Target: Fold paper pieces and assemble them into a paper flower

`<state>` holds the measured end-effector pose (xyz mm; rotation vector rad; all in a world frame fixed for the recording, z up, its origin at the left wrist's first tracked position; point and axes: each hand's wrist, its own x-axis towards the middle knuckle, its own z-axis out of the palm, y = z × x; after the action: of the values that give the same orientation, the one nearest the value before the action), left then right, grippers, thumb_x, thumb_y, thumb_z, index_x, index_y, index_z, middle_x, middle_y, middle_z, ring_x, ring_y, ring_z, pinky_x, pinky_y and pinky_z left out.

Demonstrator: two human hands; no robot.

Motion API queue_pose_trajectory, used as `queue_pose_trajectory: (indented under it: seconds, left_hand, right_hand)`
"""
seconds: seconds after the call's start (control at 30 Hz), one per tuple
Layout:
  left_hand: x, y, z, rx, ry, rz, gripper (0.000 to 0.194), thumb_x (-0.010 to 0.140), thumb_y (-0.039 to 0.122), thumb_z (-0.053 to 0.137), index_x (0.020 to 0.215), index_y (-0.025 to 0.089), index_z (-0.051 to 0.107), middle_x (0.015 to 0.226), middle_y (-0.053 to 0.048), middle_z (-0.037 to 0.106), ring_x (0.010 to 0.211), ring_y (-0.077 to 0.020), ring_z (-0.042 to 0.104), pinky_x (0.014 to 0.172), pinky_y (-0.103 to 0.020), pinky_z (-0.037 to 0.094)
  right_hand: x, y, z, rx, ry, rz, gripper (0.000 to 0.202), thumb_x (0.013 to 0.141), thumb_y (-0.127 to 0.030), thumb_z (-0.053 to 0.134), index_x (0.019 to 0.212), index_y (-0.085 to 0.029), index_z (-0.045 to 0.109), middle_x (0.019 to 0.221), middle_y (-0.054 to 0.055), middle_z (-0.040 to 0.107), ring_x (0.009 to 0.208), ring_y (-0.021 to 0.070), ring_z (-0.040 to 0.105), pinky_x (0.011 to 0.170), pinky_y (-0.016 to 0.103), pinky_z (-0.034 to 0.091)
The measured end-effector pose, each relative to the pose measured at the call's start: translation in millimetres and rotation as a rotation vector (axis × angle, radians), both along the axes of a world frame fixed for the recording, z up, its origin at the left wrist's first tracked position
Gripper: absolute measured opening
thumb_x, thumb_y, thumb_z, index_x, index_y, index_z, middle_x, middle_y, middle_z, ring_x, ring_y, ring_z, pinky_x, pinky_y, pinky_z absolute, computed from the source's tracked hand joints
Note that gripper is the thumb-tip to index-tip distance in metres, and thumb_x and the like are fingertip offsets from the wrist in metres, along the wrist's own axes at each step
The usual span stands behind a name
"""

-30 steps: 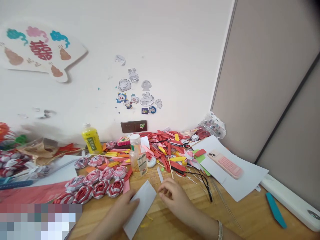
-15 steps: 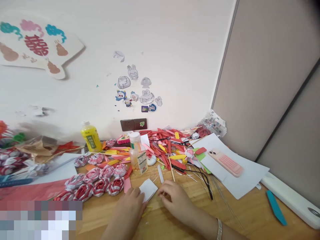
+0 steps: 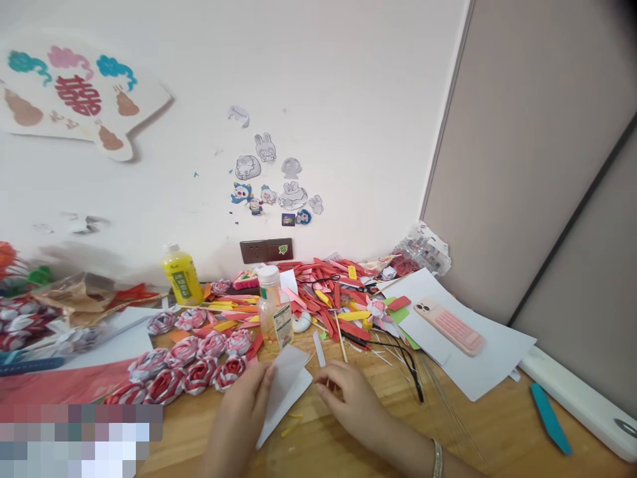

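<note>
My left hand grips a folded sheet of white paper at its left side, thumb on top. The paper is tilted up off the table, with a fold line running across it. Close to the paper's right corner, my right hand has its thumb and index finger curled together in a pinch. Whether anything is between those fingertips is too small to make out. A narrow white strip and a thin wooden stick lie just beyond my right hand. Small yellow scraps lie below the paper.
Pink and red paper roses stand in rows at left. A clear bottle and a yellow drink bottle stand behind. Coloured paper strips pile up along the wall. A pink phone lies on white sheets at right.
The white paper has opened out from a smaller folded piece into a longer one. My left hand has shifted left with it and tilted it up. My right hand has barely moved.
</note>
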<state>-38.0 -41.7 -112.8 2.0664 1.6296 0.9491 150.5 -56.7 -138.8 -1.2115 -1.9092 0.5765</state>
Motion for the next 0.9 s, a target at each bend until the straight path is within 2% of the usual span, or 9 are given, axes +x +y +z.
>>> queue_pose_trajectory:
  seconds: [0.13, 0.27, 0.47, 0.57, 0.7, 0.8, 0.9]
  left_hand:
    - [10.8, -0.5, 0.1, -0.201, -0.256, -0.052, 0.033, 0.075, 0.045, 0.040, 0.057, 0.021, 0.051, 0.055, 0.001, 0.055, 0.056, -0.0186, 0.051, 0.051, -0.025, 0.039]
    - [17.1, -2.1, -6.4, -0.268, -0.359, -0.085, 0.034, 0.071, 0.049, 0.045, 0.056, 0.019, 0.051, 0.057, 0.001, 0.055, 0.056, -0.0176, 0.050, 0.051, -0.025, 0.039]
    - [21.6, -9.4, -10.9, -0.323, -0.426, -0.202, 0.035, 0.071, 0.051, 0.049, 0.076, 0.018, 0.059, 0.066, -0.001, 0.060, 0.066, -0.0199, 0.054, 0.058, -0.027, 0.042]
    - [25.0, -14.3, -14.7, -0.392, -0.487, -0.255, 0.040, 0.073, 0.053, 0.047, 0.085, 0.017, 0.059, 0.063, -0.001, 0.059, 0.056, -0.0168, 0.053, 0.050, -0.024, 0.041]
    - [29.3, -17.6, -19.4, -0.446, -0.516, -0.311, 0.040, 0.069, 0.050, 0.055, 0.092, 0.017, 0.056, 0.062, 0.002, 0.057, 0.047, -0.0119, 0.047, 0.043, -0.021, 0.037]
    - [30.9, -16.8, -21.2, -0.500, -0.527, -0.339, 0.034, 0.071, 0.048, 0.054, 0.084, 0.017, 0.053, 0.058, 0.004, 0.051, 0.041, -0.0089, 0.042, 0.040, -0.020, 0.034]
    - [31.2, -15.7, -22.5, -0.534, -0.536, -0.383, 0.034, 0.074, 0.052, 0.048, 0.073, 0.018, 0.050, 0.056, 0.005, 0.049, 0.038, -0.0076, 0.041, 0.037, -0.020, 0.031]
  right_hand:
    - [-2.3, -3.7, 7.7, -0.015, 0.059, 0.072, 0.013, 0.082, -0.020, 0.049, 0.083, -0.018, 0.061, 0.077, 0.001, 0.059, 0.072, 0.0130, 0.053, 0.065, 0.022, 0.039]
    - [-3.7, -3.7, 7.4, -0.028, 0.134, 0.069, 0.011, 0.081, -0.020, 0.051, 0.076, -0.017, 0.060, 0.072, 0.000, 0.057, 0.069, 0.0122, 0.052, 0.063, 0.021, 0.039]
    - [-5.0, -4.6, 2.7, -0.072, 0.192, 0.070, 0.009, 0.077, -0.017, 0.054, 0.071, -0.016, 0.060, 0.070, 0.000, 0.056, 0.066, 0.0116, 0.051, 0.061, 0.020, 0.037]
    - [-6.9, -6.5, 2.4, -0.080, 0.215, 0.095, 0.010, 0.077, -0.018, 0.055, 0.069, -0.015, 0.060, 0.070, 0.000, 0.056, 0.067, 0.0117, 0.051, 0.060, 0.020, 0.037]
    - [-7.9, -5.5, 0.9, -0.112, 0.280, 0.070, 0.013, 0.076, -0.022, 0.057, 0.064, -0.015, 0.058, 0.067, 0.000, 0.056, 0.065, 0.0119, 0.050, 0.060, 0.021, 0.036]
    - [-6.3, -1.6, -1.7, -0.174, 0.330, 0.015, 0.019, 0.075, -0.028, 0.058, 0.062, -0.014, 0.056, 0.063, -0.001, 0.053, 0.063, 0.0120, 0.048, 0.058, 0.022, 0.035]
    - [-3.7, 2.7, -3.2, -0.276, 0.435, -0.011, 0.019, 0.072, -0.033, 0.060, 0.073, -0.014, 0.057, 0.065, -0.001, 0.053, 0.062, 0.0122, 0.047, 0.059, 0.023, 0.036]
